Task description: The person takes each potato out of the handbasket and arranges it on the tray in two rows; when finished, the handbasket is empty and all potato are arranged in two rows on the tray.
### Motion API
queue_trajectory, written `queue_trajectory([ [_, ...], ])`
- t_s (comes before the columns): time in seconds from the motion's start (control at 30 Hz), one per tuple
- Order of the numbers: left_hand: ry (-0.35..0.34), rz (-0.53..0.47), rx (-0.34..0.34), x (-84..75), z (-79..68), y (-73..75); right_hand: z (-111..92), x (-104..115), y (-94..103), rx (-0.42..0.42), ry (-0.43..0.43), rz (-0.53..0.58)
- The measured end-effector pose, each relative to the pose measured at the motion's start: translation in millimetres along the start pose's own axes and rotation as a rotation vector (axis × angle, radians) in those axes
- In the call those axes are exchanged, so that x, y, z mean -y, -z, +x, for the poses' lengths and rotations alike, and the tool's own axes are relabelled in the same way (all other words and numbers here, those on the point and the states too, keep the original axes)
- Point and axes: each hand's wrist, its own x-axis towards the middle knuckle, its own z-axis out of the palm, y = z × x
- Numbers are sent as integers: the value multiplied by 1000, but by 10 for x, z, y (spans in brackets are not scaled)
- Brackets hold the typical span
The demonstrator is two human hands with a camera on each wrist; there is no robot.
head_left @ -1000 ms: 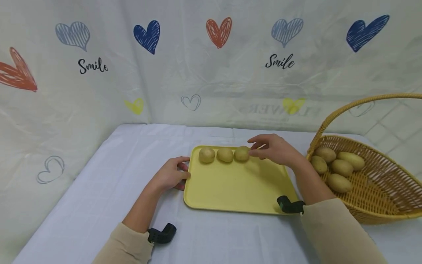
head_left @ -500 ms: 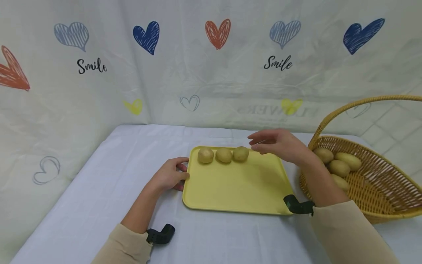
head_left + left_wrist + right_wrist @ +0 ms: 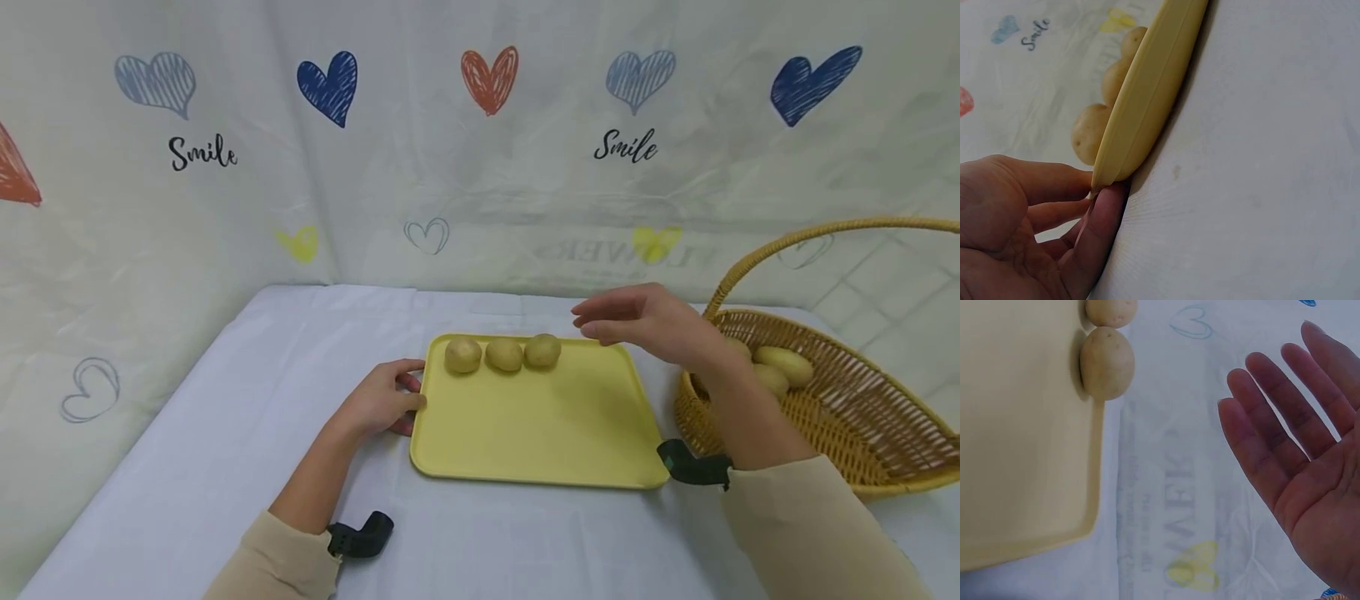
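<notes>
A yellow tray lies on the table with three potatoes in a row along its far edge: the left potato, the middle potato and the right potato. My left hand pinches the tray's left edge; in the left wrist view the thumb is at the rim and a finger is tucked under it. Above the tray's far right corner hovers my right hand, holding nothing. Its fingers are extended and spread in the right wrist view, apart from the potatoes.
To the right of the tray stands a wicker basket with a tall arched handle. Several potatoes lie in it, partly hidden by my right forearm. A white cloth covers the table, and a sheet printed with hearts hangs behind.
My right hand has let go of the right potato, lifted away and drawn back to the right. The left hand keeps its place at the tray's edge. The view has shifted slightly.
</notes>
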Motion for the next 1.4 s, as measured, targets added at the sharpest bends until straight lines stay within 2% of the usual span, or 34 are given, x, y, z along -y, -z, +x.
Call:
queue_trajectory([
  [0.13, -6, -2, 7, -5, -2, -20, -87, 35, 101, -13, -40, -29],
  [0.33, 1, 7, -15, 3, -6, -17, -179, 85, 271, -26, -46, -33],
  [0.5, -12, 12, -3, 28, 5, -19, -239, 50, 388, -11, -68, -33],
  [0.77, 0, 13, -19, 32, 10, -25, -300, -26, 559, 8, -72, -128],
  [1.13, -6, 6, -12, 15, 13, -20, -502, -187, 737, -91, -154, -220],
  [1.4, -2, 6, -5, 1, -4, -13, -597, -329, 901, -188, -174, -227],
])
